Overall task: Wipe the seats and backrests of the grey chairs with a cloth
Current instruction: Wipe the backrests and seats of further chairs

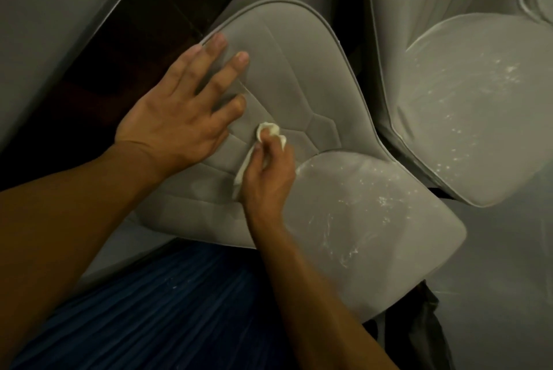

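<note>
A grey padded chair fills the middle of the view, its stitched backrest (284, 64) upper centre and its seat (374, 214) lower right, the seat streaked with white dust. My left hand (179, 112) lies flat on the backrest's left side with fingers spread. My right hand (269, 172) grips a small crumpled white cloth (267, 129) and presses it on the backrest just above the seat joint. A second grey chair (478, 118) stands to the right, its seat speckled white too.
Dark flooring (125, 49) and a pale wall panel (54, 10) lie left of the chair. Blue pleated fabric (143, 310) covers the lower left. A grey floor (508, 280) spreads at the lower right. A dark chair base (419, 318) shows under the seat.
</note>
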Motion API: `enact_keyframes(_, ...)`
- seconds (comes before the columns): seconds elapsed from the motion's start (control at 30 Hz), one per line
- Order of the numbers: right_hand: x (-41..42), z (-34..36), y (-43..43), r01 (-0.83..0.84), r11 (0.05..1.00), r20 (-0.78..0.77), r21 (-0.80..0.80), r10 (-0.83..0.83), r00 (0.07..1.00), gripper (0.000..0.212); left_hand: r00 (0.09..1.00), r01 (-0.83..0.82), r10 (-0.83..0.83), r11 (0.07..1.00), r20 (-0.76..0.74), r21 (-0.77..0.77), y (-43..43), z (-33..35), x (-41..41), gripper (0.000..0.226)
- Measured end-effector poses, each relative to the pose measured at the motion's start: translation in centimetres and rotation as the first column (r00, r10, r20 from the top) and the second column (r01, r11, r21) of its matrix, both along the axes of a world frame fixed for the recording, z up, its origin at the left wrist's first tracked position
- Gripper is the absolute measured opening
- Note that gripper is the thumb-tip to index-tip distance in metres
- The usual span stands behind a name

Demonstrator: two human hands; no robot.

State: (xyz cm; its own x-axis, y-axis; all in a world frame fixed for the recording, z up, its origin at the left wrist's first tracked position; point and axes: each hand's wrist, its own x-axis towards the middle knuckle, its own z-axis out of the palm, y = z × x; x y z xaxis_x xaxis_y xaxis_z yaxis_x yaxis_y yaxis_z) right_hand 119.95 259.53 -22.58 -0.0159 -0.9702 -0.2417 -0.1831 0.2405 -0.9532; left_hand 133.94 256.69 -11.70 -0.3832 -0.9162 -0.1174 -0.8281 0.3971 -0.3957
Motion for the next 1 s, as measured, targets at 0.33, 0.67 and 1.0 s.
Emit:
enact_keyframes(0.33, -4.8, -2.3, 1.0, -0.483, 0.873, -0.061, -0.068, 0.48, 0.875, 0.025, 1.0, 0.005, -0.005, 0.999, -0.011, -0.049, 0.2, 0.1, 0.0, 0.045)
enact_keyframes(0.67, -19.8, -7.5, 2.2, -0.627, 0.77, -0.266, 0.12, 0.633, 0.727, 0.022, 0.997, -0.006, -0.001, 0.995, -0.071, -0.099, 0.3, 0.1, -0.4, 0.027)
enact_keyframes(1.0, -24.6, -9.8, 4.1, -0.753, 0.648, -0.255, 0.117, 0.752, 0.608, 0.02, 0.879, -0.429, 0.331, 0.863, -0.342, -0.268, 5.5, -3.8, -7.0, 0.033)
